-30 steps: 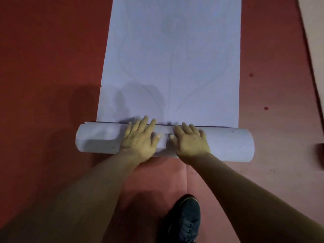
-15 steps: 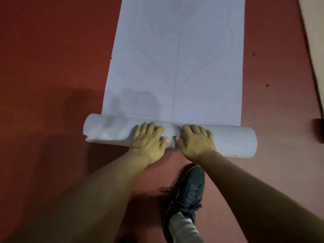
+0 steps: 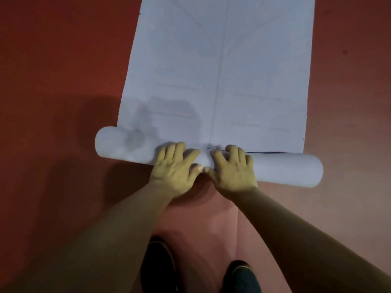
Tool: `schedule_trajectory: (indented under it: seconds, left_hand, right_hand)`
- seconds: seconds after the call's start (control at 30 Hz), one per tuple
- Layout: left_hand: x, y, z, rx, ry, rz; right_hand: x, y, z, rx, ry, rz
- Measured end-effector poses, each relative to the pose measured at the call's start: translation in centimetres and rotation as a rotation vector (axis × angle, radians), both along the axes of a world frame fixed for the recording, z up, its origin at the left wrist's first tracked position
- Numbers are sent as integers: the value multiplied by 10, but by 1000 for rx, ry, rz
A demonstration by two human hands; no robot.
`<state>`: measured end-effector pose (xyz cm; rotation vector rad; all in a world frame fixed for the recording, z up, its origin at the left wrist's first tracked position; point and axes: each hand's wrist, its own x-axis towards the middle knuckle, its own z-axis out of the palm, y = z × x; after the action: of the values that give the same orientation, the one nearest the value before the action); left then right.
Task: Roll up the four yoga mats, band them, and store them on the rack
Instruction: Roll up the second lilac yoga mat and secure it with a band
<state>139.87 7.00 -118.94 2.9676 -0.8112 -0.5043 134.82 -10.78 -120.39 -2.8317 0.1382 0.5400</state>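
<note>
The pale lavender-blue foam yoga mat (image 3: 218,70) lay on the matt red floor (image 3: 53,81), partly rolled. Its flat stretch ran away from me and out of sight at the far side, smooth and dull, printed with faint grey lines, one straight down the middle. The rolled part (image 3: 285,170) was a thick, even cylinder lying crosswise just in front of my feet, its left end a little farther from me than its right. That left end stuck out past the flat sheet's left edge, rounded and soft-looking; the right end was cut square.

My left grip (image 3: 175,168) and right grip (image 3: 231,170) rested side by side on the middle of the roll, thumbs almost touching on its near face. Both were apart, not clamped: fingers spread and laid over the curve of the foam, the tips reaching the line where the roll met the flat sheet, palms pressing down.

A thin straight seam (image 3: 237,218) in the floor ran between my forearms toward me. My two dark shoes (image 3: 157,265) stood on the floor below the roll, toes pointing at it.
</note>
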Motion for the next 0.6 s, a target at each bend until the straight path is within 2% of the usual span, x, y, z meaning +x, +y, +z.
schedule_trajectory:
  seconds: [0.1,0.2,0.4,0.6]
  left_hand:
    - [-23,5,-28,-149,-131,-54]
    - [-45,10,-57,-195,-166,-61]
    - [-76,17,-105,-182,-301,-10]
    - [-80,31,-113,-114,-363,-128]
  right_hand:
    - [-25,5,-18,86,-108,9]
    - [-49,6,-44,83,-193,77]
    - [-85,15,-93,-38,-453,115]
    - [-92,16,-103,33,-501,120]
